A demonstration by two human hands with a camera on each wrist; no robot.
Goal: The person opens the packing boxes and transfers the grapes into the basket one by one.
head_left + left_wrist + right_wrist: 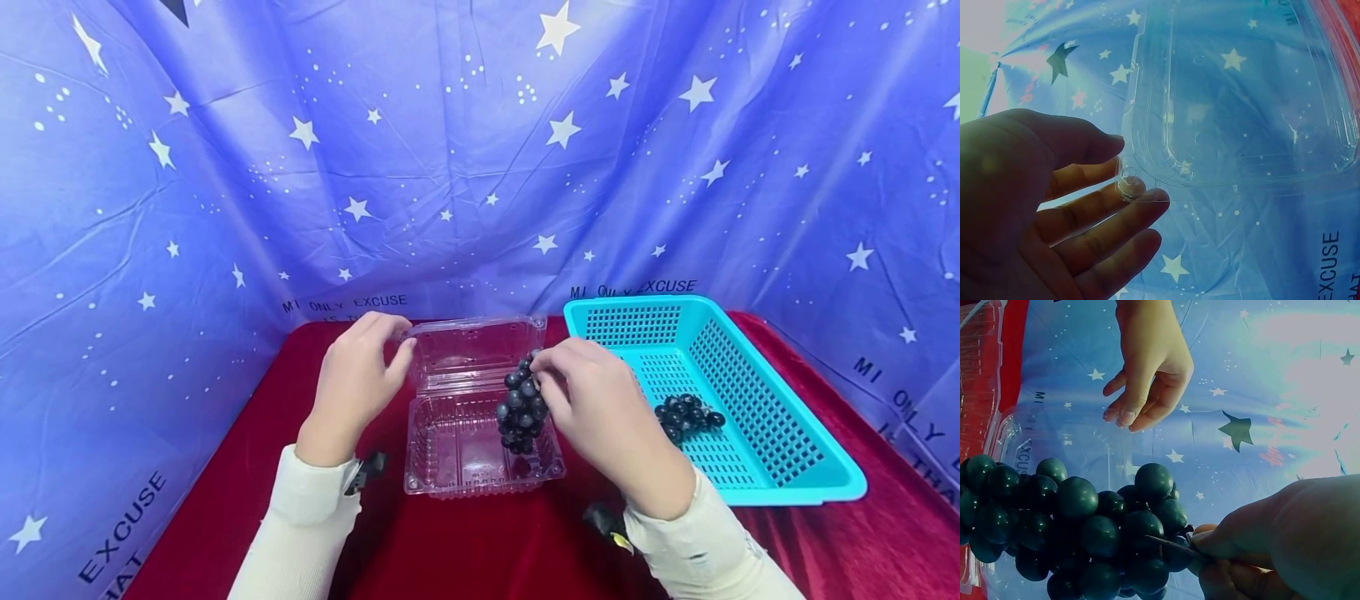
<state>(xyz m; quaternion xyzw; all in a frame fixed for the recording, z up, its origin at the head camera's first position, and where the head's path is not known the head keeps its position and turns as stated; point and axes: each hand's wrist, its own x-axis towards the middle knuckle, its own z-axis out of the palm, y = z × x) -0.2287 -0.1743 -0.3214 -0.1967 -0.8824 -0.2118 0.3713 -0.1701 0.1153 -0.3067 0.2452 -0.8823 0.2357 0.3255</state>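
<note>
By its stem, my right hand pinches a bunch of dark grapes, which hangs over the right part of a clear plastic clamshell box. The right wrist view shows the thumb and fingertips on the thin stem, with the grapes stretching out to the left. The box's lid stands raised at the back. My left hand is at the lid's left corner, thumb and fingers spread apart. In the left wrist view, its fingertips overlap the lid's corner; contact is hard to tell.
To the right stands a turquoise perforated basket with another bunch of dark grapes in it. A dark red cloth covers the table. Blue star-printed curtains hang behind and at both sides.
</note>
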